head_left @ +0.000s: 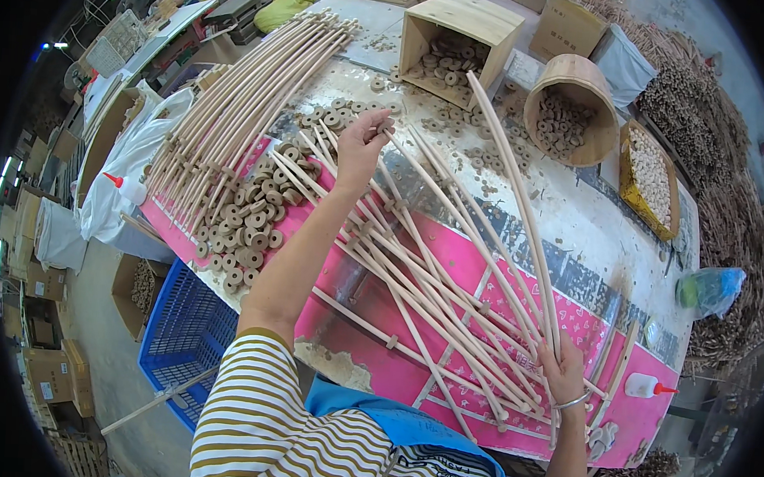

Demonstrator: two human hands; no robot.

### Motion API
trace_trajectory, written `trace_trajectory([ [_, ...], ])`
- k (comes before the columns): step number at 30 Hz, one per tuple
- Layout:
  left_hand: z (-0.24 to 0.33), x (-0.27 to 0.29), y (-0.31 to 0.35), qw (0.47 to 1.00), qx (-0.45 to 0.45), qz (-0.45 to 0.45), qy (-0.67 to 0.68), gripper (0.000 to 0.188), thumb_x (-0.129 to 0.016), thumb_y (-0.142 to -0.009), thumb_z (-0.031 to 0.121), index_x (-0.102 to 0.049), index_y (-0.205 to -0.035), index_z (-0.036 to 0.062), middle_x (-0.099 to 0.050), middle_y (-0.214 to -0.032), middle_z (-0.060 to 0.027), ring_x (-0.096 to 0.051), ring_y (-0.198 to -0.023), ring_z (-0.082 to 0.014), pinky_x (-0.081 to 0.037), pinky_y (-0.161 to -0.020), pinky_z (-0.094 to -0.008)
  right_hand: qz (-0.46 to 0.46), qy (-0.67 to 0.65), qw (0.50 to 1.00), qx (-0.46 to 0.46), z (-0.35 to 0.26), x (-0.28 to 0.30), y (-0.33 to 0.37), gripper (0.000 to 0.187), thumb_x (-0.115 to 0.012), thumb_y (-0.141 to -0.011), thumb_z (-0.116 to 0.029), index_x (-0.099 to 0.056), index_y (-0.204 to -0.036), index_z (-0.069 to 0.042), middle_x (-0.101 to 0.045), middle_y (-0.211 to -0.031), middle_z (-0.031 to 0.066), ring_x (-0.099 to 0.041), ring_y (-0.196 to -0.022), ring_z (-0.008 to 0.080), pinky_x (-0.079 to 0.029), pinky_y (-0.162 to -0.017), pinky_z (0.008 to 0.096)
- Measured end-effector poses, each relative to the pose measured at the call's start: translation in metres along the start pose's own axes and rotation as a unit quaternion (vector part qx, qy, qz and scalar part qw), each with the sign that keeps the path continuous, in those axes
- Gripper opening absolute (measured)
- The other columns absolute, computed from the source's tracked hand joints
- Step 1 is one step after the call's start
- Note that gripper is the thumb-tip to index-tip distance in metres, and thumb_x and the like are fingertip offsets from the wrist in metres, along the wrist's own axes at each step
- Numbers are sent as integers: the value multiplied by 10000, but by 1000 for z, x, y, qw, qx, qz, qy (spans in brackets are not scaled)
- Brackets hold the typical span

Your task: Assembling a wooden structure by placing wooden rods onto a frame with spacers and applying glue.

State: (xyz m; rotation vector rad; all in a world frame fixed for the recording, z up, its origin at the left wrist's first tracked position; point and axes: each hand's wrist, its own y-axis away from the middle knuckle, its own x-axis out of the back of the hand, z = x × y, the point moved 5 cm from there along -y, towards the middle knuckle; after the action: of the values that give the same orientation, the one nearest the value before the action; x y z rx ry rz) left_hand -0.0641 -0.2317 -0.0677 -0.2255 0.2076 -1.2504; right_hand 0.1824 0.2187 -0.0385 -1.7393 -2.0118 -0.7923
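My right hand (561,372) is closed around the lower part of several long pale wooden sticks (521,181), which fan up and away across the table. My left hand (365,148) is raised over the middle of the table, its fingers curled in a pinch beside a stick's upper end; what they hold, if anything, is too small to make out. Between my arms lies a loose, crossing heap of wooden sticks (434,305), some with small round wooden rings on them. Beside my left forearm is a pile of brown wooden rings (250,224).
Ringed sticks (251,105) lie in rows at the left. A wooden box (464,16), a wooden tub (572,72) and a yellow tray (649,178) hold small parts. Red-tipped bottles (644,385) stand at both sides. A blue basket (182,332) sits below the left edge.
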Motion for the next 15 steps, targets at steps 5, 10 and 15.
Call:
trace_trajectory([
  [5,32,-18,26,944,-190,2,-270,444,-607,-903,-62,-683,-1307,106,-741,-1172,-135,-740,-1017,-273,-587,-863,-344,21,48,999,-14,-12,-12,-2,216,-656,-995,-170,-655,-1113,11,-618,-672,126,-600,-573,188,-452,-553,358],
  [10,58,-64,84,929,-220,-77,-287,477,-564,-912,-39,-637,-1349,137,-711,-1207,-147,-707,-1031,-347,-585,-850,-417,74,57,994,63,-41,-38,-27,188,-658,-1000,-190,-637,-1037,-7,-651,-679,143,-661,-585,275,-476,-557,392],
  [15,76,-51,102,939,-186,-107,-269,420,-605,-921,-8,-669,-1309,140,-734,-1171,-118,-734,-978,-301,-587,-822,-373,74,-34,994,73,-44,-49,-48,201,-660,-1001,-218,-618,-1019,-22,-661,-690,144,-672,-602,304,-477,-555,410],
])
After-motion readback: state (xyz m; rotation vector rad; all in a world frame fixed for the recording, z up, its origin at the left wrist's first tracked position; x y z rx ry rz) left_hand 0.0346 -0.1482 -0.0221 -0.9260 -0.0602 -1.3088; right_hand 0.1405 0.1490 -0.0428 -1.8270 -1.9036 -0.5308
